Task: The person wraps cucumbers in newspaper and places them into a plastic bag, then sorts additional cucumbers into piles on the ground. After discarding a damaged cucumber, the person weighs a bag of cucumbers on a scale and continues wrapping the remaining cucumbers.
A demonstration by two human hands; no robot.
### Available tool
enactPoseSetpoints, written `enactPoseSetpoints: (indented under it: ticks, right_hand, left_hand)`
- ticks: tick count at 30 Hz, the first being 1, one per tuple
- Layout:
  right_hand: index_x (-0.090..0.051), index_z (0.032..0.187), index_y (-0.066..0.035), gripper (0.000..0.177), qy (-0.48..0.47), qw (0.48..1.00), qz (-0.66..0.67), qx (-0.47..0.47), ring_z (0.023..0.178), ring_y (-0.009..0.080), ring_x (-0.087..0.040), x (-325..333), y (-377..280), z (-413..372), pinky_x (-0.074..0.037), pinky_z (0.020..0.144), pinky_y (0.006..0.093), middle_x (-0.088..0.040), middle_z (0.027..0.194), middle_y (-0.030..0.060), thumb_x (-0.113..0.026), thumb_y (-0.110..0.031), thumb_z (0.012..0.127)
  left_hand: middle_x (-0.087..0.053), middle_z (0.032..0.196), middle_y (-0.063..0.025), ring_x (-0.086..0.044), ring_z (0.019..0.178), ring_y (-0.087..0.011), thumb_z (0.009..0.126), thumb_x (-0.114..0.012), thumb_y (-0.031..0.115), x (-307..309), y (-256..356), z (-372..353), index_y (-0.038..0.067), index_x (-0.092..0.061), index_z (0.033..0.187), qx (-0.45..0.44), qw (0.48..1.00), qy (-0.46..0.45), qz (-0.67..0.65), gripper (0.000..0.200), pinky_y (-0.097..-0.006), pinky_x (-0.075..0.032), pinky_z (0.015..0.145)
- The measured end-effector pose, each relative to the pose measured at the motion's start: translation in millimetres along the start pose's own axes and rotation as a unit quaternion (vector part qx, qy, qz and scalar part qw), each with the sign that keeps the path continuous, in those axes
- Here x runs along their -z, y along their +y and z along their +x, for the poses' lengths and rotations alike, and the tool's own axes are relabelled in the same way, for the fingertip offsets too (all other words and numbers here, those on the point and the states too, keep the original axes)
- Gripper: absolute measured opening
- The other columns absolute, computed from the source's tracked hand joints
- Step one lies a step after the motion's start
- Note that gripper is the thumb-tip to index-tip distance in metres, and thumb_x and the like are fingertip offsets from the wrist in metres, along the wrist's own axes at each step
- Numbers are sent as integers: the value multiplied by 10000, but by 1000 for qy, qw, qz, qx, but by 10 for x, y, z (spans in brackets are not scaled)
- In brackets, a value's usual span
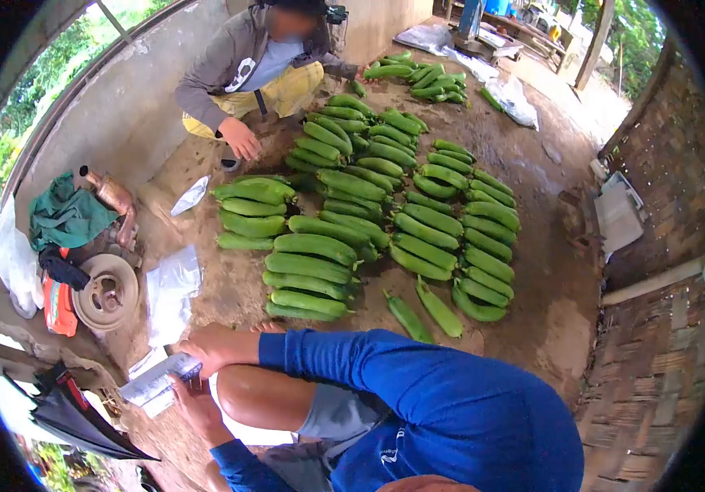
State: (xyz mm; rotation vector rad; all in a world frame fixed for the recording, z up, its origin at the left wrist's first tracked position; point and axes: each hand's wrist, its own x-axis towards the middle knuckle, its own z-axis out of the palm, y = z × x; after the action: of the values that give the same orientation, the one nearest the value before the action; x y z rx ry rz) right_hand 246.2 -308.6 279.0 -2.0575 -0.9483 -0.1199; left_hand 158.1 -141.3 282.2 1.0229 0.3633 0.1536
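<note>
My right hand (pixel 211 347), the upper one in a blue sleeve, closes on the edge of a white printed sheet (pixel 156 379). Below it, my left hand (pixel 197 412) grips the sheet's lower edge. The print is too small to read, and paler paper shows behind it. Close to my hands, a clear plastic bag (pixel 174 291) lies on the ground. Past my knee, long green gourds (pixel 310 275) lie side by side in rows and stacks. Two loose gourds (pixel 438 307) lie nearest my blue sleeve.
Across the gourds crouches another person (pixel 266 61), one hand (pixel 239 138) hanging low. A wheel rim (pixel 106 293), green cloth (pixel 70 213) and red container (pixel 59 305) are on the left, with a black umbrella (pixel 82 418) below. A woven wall (pixel 664 369) bounds the right; more gourds (pixel 430 78) lie behind.
</note>
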Motion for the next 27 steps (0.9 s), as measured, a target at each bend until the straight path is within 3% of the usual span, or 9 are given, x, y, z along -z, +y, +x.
enactPoseSetpoints:
  ticks: [17, 27]
  right_hand:
    - [-627, 1217, -97, 647, -9, 1000, -3, -12, 792, 392, -687, 42, 6, -24, -555, 686, 496, -701, 860, 182, -825, -306, 638]
    - [-651, 1143, -64, 654, -23, 1000, -4, -21, 793, 398, -684, 25, 25, -3, -551, 720, 499, -703, 864, 194, -843, -406, 619]
  left_hand:
    - [-624, 1285, -142, -621, 1131, -246, 984, -668, 387, 79, -75, 37, 45, -488, 1413, -19, 1000, -19, -16, 578, -383, -515, 954]
    - [-624, 1260, -170, -636, 1110, -272, 991, -667, 351, 104, -63, 45, 32, -479, 1371, -22, 999, -29, -6, 531, -378, -533, 935]
